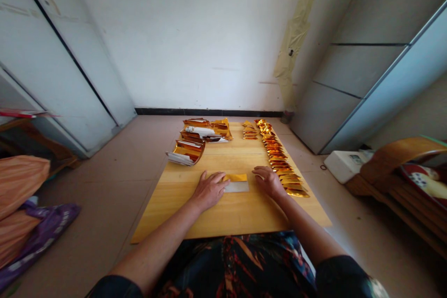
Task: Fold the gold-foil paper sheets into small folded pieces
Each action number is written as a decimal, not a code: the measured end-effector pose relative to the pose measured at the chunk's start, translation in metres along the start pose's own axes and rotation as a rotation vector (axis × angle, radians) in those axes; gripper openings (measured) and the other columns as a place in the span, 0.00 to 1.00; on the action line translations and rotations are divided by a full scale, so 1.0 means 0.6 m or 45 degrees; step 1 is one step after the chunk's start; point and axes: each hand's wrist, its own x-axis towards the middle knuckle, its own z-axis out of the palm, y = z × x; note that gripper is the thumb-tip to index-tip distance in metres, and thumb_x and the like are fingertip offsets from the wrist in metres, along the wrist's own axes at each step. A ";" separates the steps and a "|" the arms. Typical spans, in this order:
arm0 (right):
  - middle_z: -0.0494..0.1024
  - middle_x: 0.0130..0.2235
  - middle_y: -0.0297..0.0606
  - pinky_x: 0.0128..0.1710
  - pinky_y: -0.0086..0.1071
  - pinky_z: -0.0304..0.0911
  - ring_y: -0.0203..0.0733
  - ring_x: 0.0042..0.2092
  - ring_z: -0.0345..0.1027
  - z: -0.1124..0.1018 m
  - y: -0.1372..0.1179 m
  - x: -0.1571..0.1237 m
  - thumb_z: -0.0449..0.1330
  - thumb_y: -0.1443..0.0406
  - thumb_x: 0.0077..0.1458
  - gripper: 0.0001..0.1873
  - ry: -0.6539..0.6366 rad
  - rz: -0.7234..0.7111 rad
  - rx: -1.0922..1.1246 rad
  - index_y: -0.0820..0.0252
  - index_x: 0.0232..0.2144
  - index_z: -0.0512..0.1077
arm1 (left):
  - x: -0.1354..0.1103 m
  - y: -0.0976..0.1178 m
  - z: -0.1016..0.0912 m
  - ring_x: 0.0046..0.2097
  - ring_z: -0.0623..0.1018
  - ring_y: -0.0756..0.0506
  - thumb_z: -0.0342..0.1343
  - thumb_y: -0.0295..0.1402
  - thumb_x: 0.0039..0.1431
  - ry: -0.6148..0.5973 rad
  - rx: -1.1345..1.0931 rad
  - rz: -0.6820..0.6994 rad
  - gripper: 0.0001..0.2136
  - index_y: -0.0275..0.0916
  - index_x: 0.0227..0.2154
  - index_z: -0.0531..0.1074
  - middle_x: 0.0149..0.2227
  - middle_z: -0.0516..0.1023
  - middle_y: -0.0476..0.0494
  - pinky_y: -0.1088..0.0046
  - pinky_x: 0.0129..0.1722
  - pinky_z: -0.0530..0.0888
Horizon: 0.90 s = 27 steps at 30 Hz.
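Note:
A small rectangular sheet of paper point(237, 186), with a gold band along its far side and a whitish near side, lies flat on the wooden board point(209, 216). My left hand point(211, 191) rests over its left end, fingers stretched out and touching it. Just right of the sheet is my right hand point(268, 180), its fingers loosely bent and apart, with nothing visible in them. Beside that hand runs a long row of folded gold foil papers point(279, 156) along the board's right side.
Curled stacks of gold and white paper point(188, 151) sit at the board's far left. A shorter row of folded gold papers point(249, 130) lies at the far edge. Orange and purple bags point(28, 214) are on the left; a white box point(344, 166) stands at right.

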 end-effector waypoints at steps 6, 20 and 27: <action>0.77 0.33 0.37 0.29 0.29 0.66 0.36 0.29 0.69 0.005 -0.037 0.039 0.51 0.68 0.46 0.14 0.147 0.477 0.594 0.60 0.32 0.75 | 0.002 0.005 -0.009 0.58 0.65 0.42 0.50 0.27 0.58 -0.004 0.007 0.040 0.19 0.53 0.50 0.68 0.58 0.67 0.45 0.45 0.59 0.52; 0.79 0.31 0.33 0.34 0.23 0.60 0.34 0.34 0.70 0.045 -0.095 0.082 0.53 0.74 0.46 0.11 -0.404 0.396 0.194 0.59 0.26 0.74 | -0.001 -0.012 -0.005 0.58 0.65 0.41 0.49 0.33 0.59 -0.021 -0.013 0.056 0.17 0.55 0.51 0.67 0.57 0.69 0.48 0.47 0.57 0.54; 0.79 0.31 0.37 0.29 0.26 0.58 0.39 0.34 0.71 0.057 -0.104 0.105 0.58 0.64 0.44 0.06 -0.440 0.674 0.005 0.58 0.27 0.75 | -0.001 -0.019 -0.007 0.59 0.64 0.41 0.50 0.33 0.58 -0.053 -0.081 0.033 0.15 0.51 0.48 0.68 0.58 0.67 0.47 0.46 0.57 0.54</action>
